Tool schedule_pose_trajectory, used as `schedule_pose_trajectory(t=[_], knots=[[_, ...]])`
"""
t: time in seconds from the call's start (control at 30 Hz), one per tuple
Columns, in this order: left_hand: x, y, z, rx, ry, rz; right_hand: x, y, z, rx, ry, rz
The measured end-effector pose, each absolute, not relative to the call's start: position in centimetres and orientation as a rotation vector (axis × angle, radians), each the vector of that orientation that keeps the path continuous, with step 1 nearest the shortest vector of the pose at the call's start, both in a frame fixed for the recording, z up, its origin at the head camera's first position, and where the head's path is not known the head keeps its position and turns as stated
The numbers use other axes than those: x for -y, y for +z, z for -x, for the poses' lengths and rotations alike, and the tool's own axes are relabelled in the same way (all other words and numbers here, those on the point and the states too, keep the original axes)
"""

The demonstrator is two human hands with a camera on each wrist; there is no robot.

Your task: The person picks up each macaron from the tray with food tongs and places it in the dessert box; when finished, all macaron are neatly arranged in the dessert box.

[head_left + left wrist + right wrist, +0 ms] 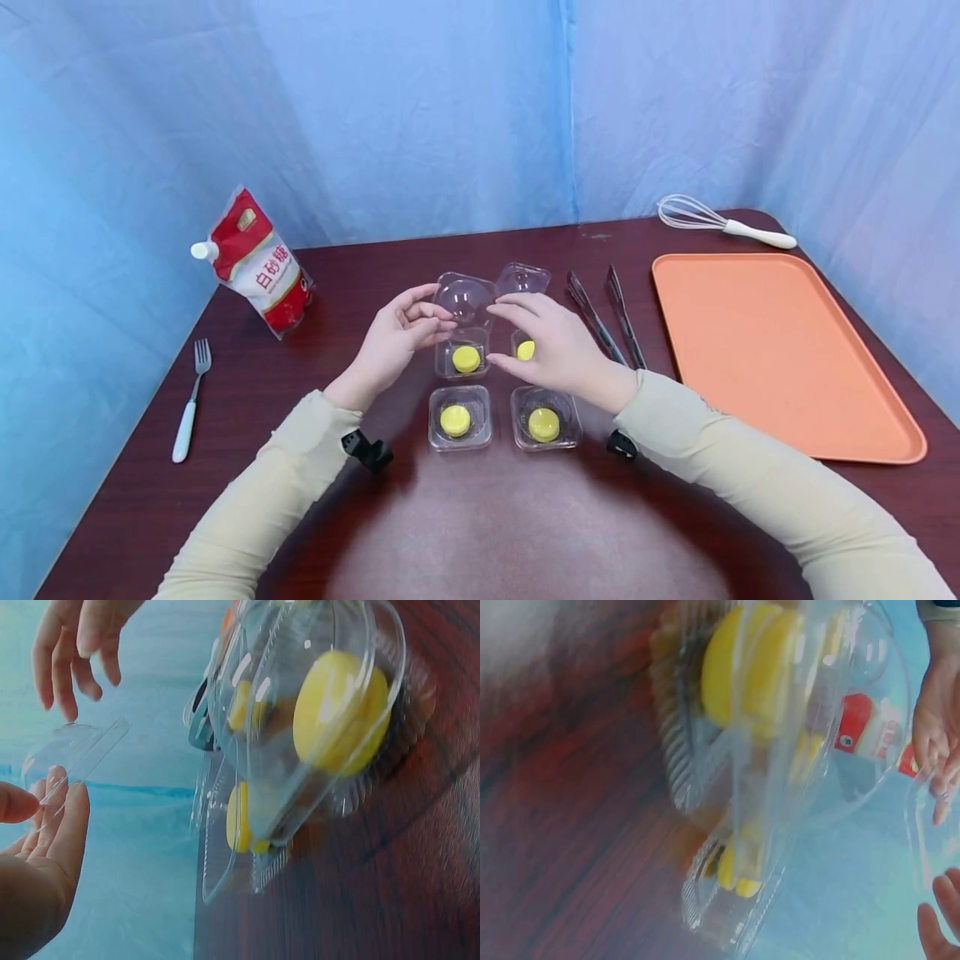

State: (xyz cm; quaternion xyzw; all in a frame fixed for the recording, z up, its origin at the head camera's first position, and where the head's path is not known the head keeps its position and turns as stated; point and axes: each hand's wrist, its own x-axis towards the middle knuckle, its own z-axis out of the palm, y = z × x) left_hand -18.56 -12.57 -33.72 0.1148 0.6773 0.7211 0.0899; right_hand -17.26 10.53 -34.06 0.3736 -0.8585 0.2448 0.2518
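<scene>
Thumb and fingers of my left hand (397,337) pinch the left edge of a clear domed plastic lid (467,302), as the left wrist view also shows. My right hand (551,342) hovers at the lid's right side, fingers spread and holding nothing. Beneath the lid sits the back left clear box (442,372) with a yellow round piece (466,359); whether lid and box are joined I cannot tell. The back right box, partly hidden by my right hand, holds another yellow piece (526,350). Nearer me are the front left box (435,442) and front right box (572,437), each with a yellow piece under a clear dome.
Behind the back right box a clear lid (522,278) stands raised. To the right lie tongs (600,321), an orange tray (787,358) and a whisk (727,223). On the left are a red and white sugar pouch (262,267) and a fork (192,404). Blue curtains enclose the table.
</scene>
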Motion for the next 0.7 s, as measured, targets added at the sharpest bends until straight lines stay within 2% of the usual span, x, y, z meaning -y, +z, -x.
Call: schedule_pose_trajectory(t=[0.23, 0.7], knots=[[12.3, -33.6, 17.8, -1.998, 2.133, -0.351, -10.8, -34.1, 18.0, 2.388, 0.645, -0.95], [11.4, -33.6, 16.9, -1.928, 2.157, -0.321, -11.0, -34.2, 18.0, 2.417, 0.613, -0.994]])
